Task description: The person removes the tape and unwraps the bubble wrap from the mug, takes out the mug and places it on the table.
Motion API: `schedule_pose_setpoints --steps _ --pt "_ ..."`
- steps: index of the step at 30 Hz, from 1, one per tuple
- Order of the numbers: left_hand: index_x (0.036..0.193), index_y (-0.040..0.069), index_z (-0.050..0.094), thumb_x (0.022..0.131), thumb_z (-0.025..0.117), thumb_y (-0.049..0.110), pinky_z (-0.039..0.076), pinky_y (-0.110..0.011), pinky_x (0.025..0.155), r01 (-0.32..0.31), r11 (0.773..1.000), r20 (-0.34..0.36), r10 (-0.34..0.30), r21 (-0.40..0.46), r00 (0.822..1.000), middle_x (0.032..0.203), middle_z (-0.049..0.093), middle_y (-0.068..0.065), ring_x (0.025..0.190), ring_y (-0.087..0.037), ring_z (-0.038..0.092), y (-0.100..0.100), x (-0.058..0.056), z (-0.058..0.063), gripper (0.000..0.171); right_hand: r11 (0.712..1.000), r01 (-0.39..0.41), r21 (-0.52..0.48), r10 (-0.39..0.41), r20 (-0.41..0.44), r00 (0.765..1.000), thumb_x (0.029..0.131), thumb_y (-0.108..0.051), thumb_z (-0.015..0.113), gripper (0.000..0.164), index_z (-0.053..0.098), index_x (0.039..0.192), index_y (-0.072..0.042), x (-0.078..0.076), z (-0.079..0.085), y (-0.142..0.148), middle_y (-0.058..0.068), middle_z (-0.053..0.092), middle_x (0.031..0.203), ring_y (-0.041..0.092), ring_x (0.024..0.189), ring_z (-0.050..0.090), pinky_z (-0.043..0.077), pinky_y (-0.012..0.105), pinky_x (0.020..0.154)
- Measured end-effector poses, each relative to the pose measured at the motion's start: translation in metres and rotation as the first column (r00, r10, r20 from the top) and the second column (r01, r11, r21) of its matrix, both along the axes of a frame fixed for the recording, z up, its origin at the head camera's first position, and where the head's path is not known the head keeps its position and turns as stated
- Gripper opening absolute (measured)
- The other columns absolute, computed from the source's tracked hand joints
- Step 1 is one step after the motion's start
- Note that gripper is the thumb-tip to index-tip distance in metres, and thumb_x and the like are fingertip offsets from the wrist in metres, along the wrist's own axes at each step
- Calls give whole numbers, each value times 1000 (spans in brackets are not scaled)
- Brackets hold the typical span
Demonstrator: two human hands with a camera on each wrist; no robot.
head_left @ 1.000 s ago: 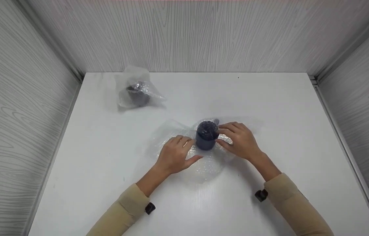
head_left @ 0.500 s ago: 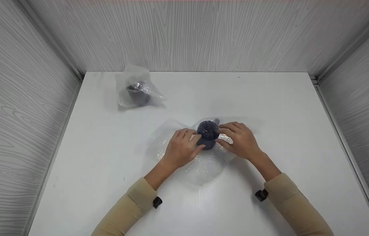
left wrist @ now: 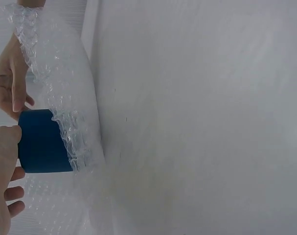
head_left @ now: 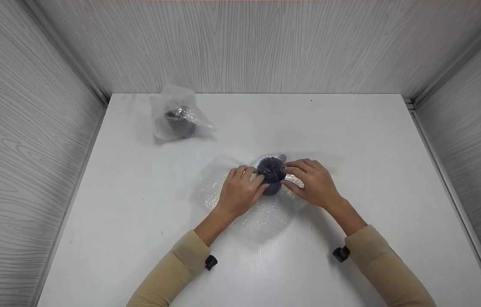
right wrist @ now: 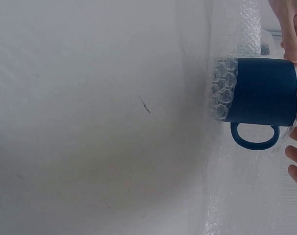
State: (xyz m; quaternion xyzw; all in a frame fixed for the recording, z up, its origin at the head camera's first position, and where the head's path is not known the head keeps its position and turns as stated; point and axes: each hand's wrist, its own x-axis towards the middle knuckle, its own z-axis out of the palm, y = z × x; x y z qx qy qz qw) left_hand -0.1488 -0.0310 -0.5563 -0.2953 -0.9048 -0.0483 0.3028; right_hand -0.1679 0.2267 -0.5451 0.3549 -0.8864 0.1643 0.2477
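Observation:
A dark blue mug stands at mid-table on a sheet of bubble wrap. Its round top looks dark and bubbly in the head view, and its looped handle shows in the right wrist view. Bubble wrap also rises around the mug's lower part. My left hand grips the left side near the top, thumb at the front. On the opposite side, my right hand holds the mug between bent fingers and thumb. Some fingertips are hidden behind it.
At the back left of the white table sits another dark object wrapped in bubble wrap. Wood-patterned panels enclose the table at the back and both sides.
My left hand has moved right and slightly up, from beside the mug onto its left side, now gripping it. The right hand stays where it was.

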Motion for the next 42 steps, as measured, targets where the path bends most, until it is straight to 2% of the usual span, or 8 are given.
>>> schedule_pose_setpoints --steps 10,16,22,30,37,42 --pt "95 20 75 100 66 53 56 -37 84 -40 999 -53 40 10 998 101 72 -3 99 -23 67 6 0 -4 35 1000 -11 17 11 -9 1000 90 -26 85 35 76 121 -13 0 1 3 8 77 120 27 108 73 61 46 91" --pt "91 19 73 99 67 52 55 -37 84 -38 998 -64 41 43 997 100 72 -3 97 -23 67 8 0 -5 35 999 -11 49 12 -20 1000 93 -20 82 33 75 125 -13 -2 3 7 7 77 122 26 110 73 61 45 91" --pt "94 17 74 99 68 49 58 -37 88 -20 998 -51 23 51 998 101 73 -5 99 -23 69 8 1 -5 33 999 -28 40 31 -55 998 90 -17 85 32 76 120 -12 -9 2 13 7 78 117 27 106 73 62 44 88" --pt "96 17 75 100 67 50 58 -37 88 -26 999 -21 27 46 999 102 73 -4 100 -23 69 9 2 -4 34 998 -61 16 63 -142 988 86 -16 88 32 78 115 -10 -17 -6 20 9 78 107 27 97 74 62 42 80" --pt "96 17 75 101 66 50 57 -37 88 -30 998 -12 31 51 999 102 73 -4 101 -23 68 10 2 -3 34 997 -72 -18 67 -199 978 84 -10 88 29 79 111 -7 -19 -10 17 9 79 102 27 92 75 62 43 80" --pt "95 17 75 100 66 51 58 -36 87 -42 999 -30 43 33 999 102 73 -4 101 -23 69 10 3 -3 35 998 -62 -17 57 -232 971 84 -11 88 27 80 109 -8 -17 -11 14 8 79 100 26 91 75 62 42 80"
